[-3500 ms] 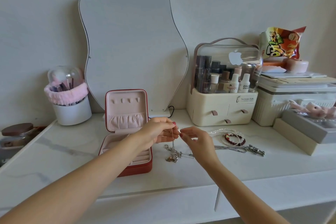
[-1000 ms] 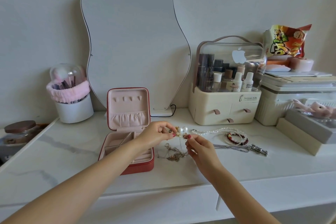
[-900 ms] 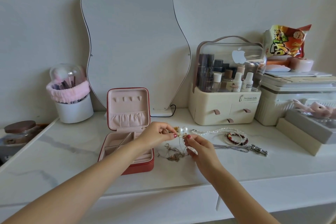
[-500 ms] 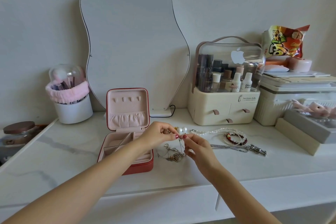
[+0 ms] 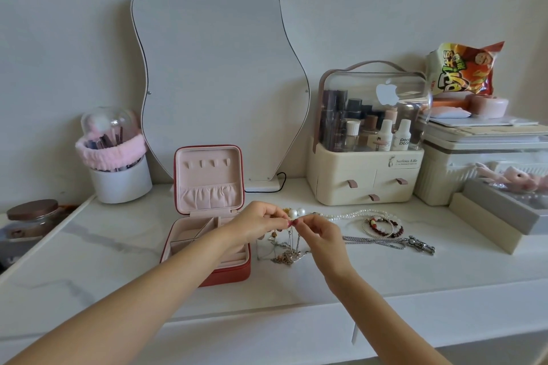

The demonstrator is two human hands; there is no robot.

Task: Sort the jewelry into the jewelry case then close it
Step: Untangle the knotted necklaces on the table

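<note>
A red jewelry case point(image 5: 237, 270) with pink lining stands open on the white table, lid upright. Just to its right, my left hand point(image 5: 261, 224) and my right hand point(image 5: 321, 234) meet above the table, fingertips pinched on a thin chain necklace point(image 5: 292, 246) that hangs down to a tangled pile of chains point(image 5: 286, 258). Pearl earrings point(image 5: 296, 212) lie just behind my fingers. Further right lie a pearl necklace point(image 5: 355, 213), beaded bracelets point(image 5: 382, 225) and a silver chain with a clasp point(image 5: 394, 241).
A wavy mirror point(image 5: 219, 77) leans on the wall behind the case. A cream cosmetics organiser point(image 5: 367, 178) stands at the back right, with storage boxes point(image 5: 480, 157) and a grey box point(image 5: 504, 207) beyond. A white brush holder point(image 5: 118, 175) and a jar point(image 5: 32, 216) are at the left.
Both hands stay pinched together over the chain pile; the fingertips have closed up against each other, and the thin chain now hangs straight down from them.
</note>
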